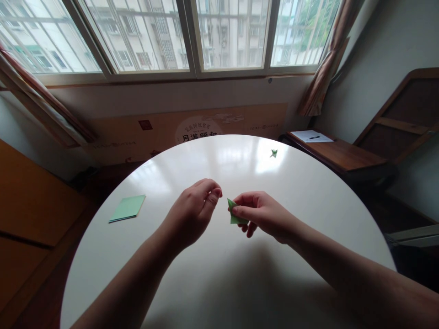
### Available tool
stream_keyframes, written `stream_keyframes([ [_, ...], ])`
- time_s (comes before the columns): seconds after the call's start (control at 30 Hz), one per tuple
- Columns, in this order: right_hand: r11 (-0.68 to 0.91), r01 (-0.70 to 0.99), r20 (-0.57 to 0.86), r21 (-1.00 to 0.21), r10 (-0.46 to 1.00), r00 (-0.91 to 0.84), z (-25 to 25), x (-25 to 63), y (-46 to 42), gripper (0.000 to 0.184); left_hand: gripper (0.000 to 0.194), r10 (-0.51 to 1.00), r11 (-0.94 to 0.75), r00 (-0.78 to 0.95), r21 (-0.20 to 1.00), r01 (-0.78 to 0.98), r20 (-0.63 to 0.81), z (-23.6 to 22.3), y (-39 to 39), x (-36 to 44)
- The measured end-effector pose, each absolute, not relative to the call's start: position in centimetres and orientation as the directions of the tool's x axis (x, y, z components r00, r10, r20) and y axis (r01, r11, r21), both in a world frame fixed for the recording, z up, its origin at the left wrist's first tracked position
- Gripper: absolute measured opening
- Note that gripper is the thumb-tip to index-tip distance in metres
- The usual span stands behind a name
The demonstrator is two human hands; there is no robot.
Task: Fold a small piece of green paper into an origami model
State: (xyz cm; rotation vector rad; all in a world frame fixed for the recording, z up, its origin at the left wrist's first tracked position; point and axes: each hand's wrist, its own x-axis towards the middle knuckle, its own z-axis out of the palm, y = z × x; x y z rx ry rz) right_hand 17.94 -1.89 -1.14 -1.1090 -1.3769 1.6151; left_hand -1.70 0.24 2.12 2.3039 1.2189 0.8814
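My right hand (265, 212) pinches a small folded piece of green paper (236, 218) between thumb and fingers, above the middle of the table. One pointed corner of the paper sticks up and its lower edge hangs below the thumb. My left hand (194, 210) is just left of the paper, apart from it. Its thumb and forefinger are pressed together, and nothing shows between them. Farther off, toward the right of the table, lies a small green folded-paper figure (274, 153) with pointed ends. A stack of square light-green paper (126, 207) lies on the left side.
The round white table (206, 292) has a glossy top with window glare at its far side. A wooden side stand (360, 153) at the right holds white sheets (302, 136) and a pen (314, 137). Barred windows (233, 36) and curtains (325, 77) are behind.
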Motion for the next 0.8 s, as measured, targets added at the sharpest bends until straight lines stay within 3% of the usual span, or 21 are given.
stream_keyframes([
  [0.3,-0.148,-0.071,-0.106,-0.986,0.907,-0.407,-1.07,17.90,-2.03,0.025,0.022,0.877,-0.396,0.434,0.820,0.413,0.205,2.08,0.47,-1.79],
  [0.5,-0.153,-0.120,-0.085,-0.981,0.892,-0.445,-1.18,17.96,-2.08,0.028,0.013,0.803,-0.469,0.530,0.837,0.282,0.272,2.53,0.22,-1.83],
  [0.8,-0.083,-0.135,-0.028,-0.987,0.929,-0.369,-0.92,17.75,-2.23,0.025,0.008,0.808,-0.513,0.490,0.800,0.311,0.327,2.58,0.36,-1.89],
])
